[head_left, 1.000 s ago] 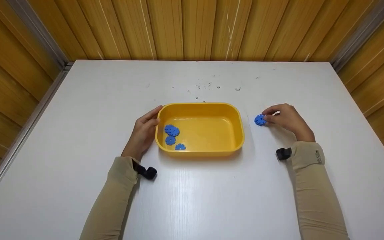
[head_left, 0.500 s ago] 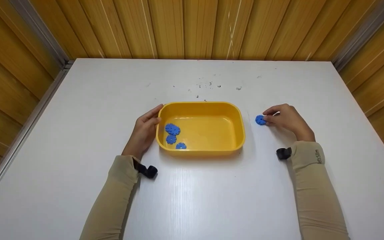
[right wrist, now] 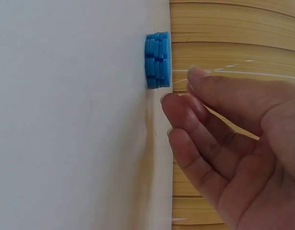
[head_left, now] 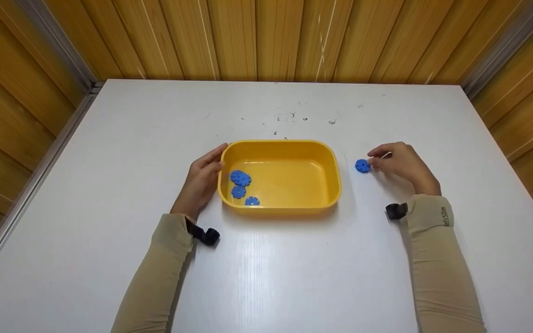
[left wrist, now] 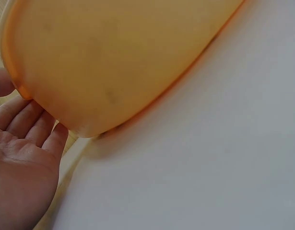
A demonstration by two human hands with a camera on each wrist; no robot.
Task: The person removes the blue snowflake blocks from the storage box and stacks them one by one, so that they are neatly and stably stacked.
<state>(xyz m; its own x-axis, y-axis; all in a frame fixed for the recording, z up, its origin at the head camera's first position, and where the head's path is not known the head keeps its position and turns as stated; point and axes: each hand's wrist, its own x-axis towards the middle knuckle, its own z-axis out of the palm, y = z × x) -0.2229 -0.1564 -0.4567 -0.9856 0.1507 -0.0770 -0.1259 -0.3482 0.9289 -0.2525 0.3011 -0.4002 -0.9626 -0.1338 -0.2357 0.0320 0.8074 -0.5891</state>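
A yellow plastic tub (head_left: 294,209) stands on the white table. My left hand (head_left: 200,181) grips its left end, thumb over the rim and fingers along the outer wall, as the left wrist view also shows. Blue notched discs (head_left: 238,192) lie inside the tub near that end. To the right of the tub, a short stack of blue notched discs (right wrist: 158,60) sits on the table. My right hand (head_left: 403,164) is beside this stack; in the right wrist view its loosely bent fingers are apart from the discs and hold nothing.
Wood-patterned panels (head_left: 275,39) rise behind the table (head_left: 266,277) and at both sides. Dark scuff marks spot the tabletop beyond the tub. A small black camera (head_left: 396,211) is strapped at each wrist.
My right hand has let go of the blue disc stack and drawn slightly right, away from it. The left hand has stayed on the tub.
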